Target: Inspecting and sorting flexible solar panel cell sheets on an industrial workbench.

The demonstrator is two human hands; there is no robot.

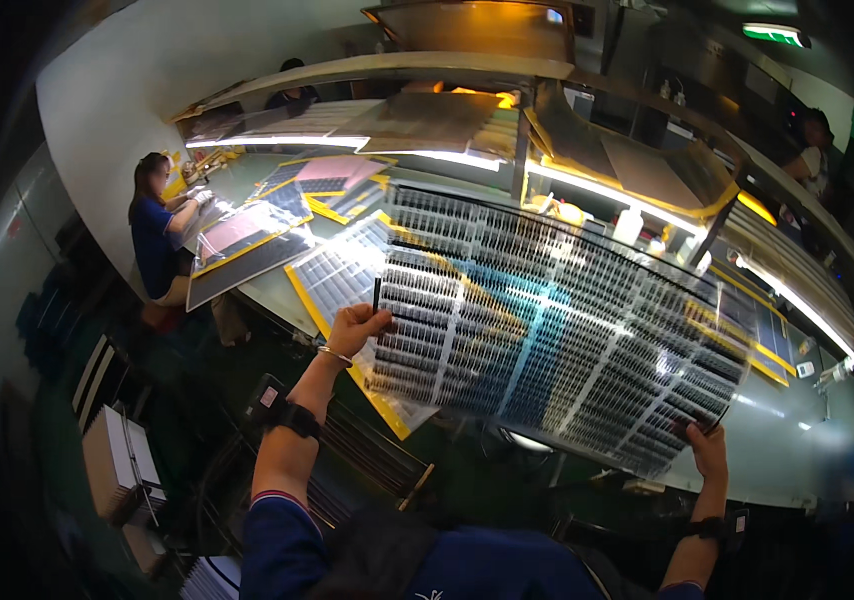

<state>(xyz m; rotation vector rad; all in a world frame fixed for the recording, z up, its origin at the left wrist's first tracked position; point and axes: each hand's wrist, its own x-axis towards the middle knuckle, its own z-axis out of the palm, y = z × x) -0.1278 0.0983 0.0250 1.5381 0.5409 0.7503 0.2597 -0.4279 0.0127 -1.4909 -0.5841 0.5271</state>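
Note:
A large see-through film sheet (587, 345) with rows of small black marks hangs tilted in front of me, above the worktable (762, 440). My left hand (359, 330) pinches its left edge, thumb on the near face. At the lower right corner, my right hand (705, 447) grips the same sheet, its fingers partly hidden. Blue and yellow shapes show through the film. Behind its left edge lies a pale gridded sheet with a yellow border (332, 270), jutting past the table's front edge.
A co-worker in a blue top (155, 225) handles sheets at the table's left end. More yellow-edged sheets (347, 185) lie nearby. A lit shelf (427, 110) runs above the table; a white bottle (628, 225) stands beneath it. Stacked boards (122, 465) are at lower left.

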